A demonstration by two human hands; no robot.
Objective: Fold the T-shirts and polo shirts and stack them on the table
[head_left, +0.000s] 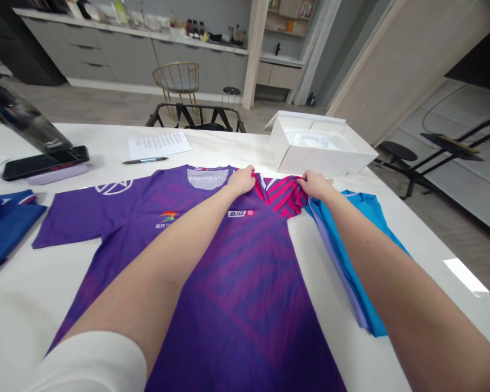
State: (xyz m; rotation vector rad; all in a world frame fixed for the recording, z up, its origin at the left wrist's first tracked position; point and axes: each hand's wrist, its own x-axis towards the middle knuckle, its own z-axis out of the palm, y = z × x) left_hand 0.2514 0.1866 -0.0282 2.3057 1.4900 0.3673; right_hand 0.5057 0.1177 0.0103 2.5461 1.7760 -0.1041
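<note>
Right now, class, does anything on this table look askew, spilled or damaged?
The purple jersey looks uneven: its pink-striped sleeve is gathered at the right hand's fingers, while its opposite, purple sleeve lies spread out. No spill or damage shows.

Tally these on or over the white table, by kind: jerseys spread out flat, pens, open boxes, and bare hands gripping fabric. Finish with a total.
Spread purple jersey: 1
Pen: 1
Open white box: 1
Hands gripping the jersey, left hand and right hand: 2
Total: 5
</note>
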